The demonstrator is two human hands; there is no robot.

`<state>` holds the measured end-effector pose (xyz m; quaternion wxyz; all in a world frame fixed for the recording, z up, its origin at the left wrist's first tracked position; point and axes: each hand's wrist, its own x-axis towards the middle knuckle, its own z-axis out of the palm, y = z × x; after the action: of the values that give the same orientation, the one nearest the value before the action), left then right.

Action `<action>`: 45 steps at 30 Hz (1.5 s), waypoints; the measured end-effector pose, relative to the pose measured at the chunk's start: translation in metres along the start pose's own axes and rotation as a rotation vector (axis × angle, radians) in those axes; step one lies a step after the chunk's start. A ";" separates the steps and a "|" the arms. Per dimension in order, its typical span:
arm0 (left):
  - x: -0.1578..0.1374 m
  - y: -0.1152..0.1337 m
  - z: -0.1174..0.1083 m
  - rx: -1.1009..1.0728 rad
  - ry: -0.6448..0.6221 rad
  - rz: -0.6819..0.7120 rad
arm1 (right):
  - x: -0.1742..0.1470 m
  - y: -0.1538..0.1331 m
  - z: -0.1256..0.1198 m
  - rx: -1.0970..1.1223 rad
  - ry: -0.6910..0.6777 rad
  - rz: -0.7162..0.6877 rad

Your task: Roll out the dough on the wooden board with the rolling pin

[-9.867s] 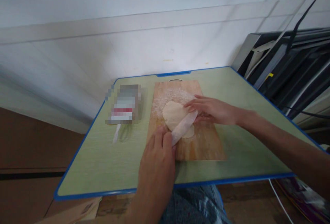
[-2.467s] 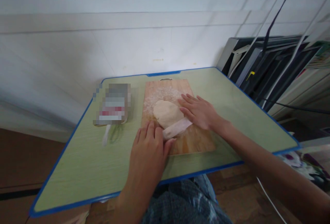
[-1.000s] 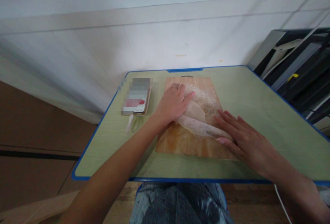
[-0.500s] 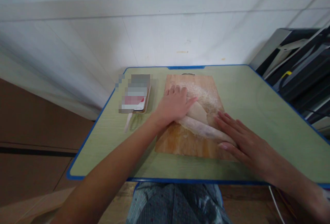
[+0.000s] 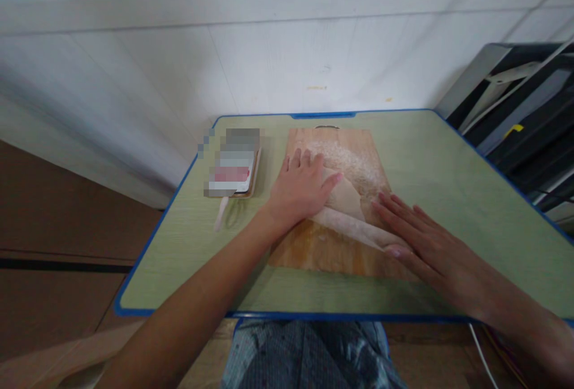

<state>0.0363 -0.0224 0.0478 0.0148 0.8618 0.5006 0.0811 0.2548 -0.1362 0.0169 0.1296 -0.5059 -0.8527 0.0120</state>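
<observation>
A wooden cutting board (image 5: 305,251) dusted with flour lies on the table. On it is a thin, pale sheet of dough (image 5: 345,195). Across the dough's near side runs a floury rolling pin (image 5: 354,227), slanting down to the right. My left hand (image 5: 302,189) lies palm down over the pin's left end, fingers stretched out and thumb pointing right over the dough. Over the right end rests my right hand (image 5: 415,239), flat, with fingers extended and the thumb on the near side. Both ends of the pin are hidden under the hands.
The green table (image 5: 448,168) has a blue edge and stands against a white wall. Left of the board lies a phone (image 5: 242,183), partly pixelated, with a pale handle (image 5: 220,214) sticking out near it. Dark stacked items (image 5: 529,114) lean at the right.
Both hands stay flat over the pin, with only a slight shift. The pin looks smoother now, as if turned a little. The view has moved slightly.
</observation>
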 end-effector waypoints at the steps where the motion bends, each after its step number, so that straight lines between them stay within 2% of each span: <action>1: -0.007 0.000 0.000 0.007 -0.001 -0.002 | -0.001 -0.002 -0.001 -0.006 -0.003 -0.001; 4: -0.018 0.000 0.000 0.018 -0.016 -0.032 | 0.001 -0.003 -0.001 -0.013 0.016 -0.023; 11: 0.008 0.001 -0.003 -0.025 -0.056 -0.012 | 0.010 0.016 -0.001 0.005 -0.008 -0.021; 18: -0.033 0.001 -0.001 -0.001 -0.005 0.010 | 0.001 -0.005 0.001 -0.041 0.023 -0.059; 22: -0.033 0.001 -0.002 -0.005 -0.021 0.002 | 0.007 -0.003 0.001 -0.092 0.029 -0.087; 26: -0.040 0.002 -0.001 0.007 0.022 0.012 | 0.002 -0.014 0.004 -0.164 0.108 -0.100; 32: -0.082 0.004 -0.003 0.015 0.040 0.023 | -0.018 -0.037 -0.001 -0.275 0.227 -0.181; 35: -0.089 0.003 -0.005 -0.013 0.028 -0.003 | 0.004 -0.024 -0.018 -0.271 0.217 -0.266; 39: -0.079 0.002 -0.004 -0.027 0.046 -0.101 | 0.063 0.017 -0.033 -0.203 0.041 -0.341; 43: -0.069 0.005 -0.001 0.002 0.073 -0.164 | 0.118 0.042 -0.031 -0.022 -0.145 -0.401; 45: -0.068 0.005 -0.001 -0.004 0.068 -0.165 | 0.138 0.042 -0.026 0.019 -0.203 -0.353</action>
<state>0.0077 -0.0844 0.0406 0.0061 0.8144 0.5698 0.1099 0.2343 0.0013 0.0650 0.0479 -0.3435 -0.9367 0.0483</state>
